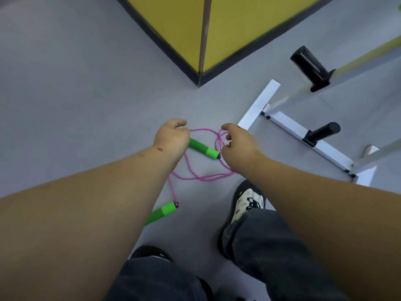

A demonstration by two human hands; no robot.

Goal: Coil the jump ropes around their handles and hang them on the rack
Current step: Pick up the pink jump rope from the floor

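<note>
Nearest: dark denim trouser legs point(260, 246) and a black-and-white trainer point(248, 202) stand on the grey floor point(65, 94).
Loose handle: a green foam jump-rope handle point(161, 212) lies at near left, partly under the forearm, its cord end free.
Cord: the pink braided rope point(204, 177) sprawls in loose loops between the two handles, uncoiled.
Left hand point(172, 137): fingers curled round a second green handle point(204, 149), which sticks out rightward.
Right hand point(236, 141): fingers bent, pinching a rope loop beside that handle's tip.
Rack: a white metal frame with black pegs point(321, 133) stands far right, nothing hung.
Progress: coiling seems barely started; winding and hanging remain.
</note>
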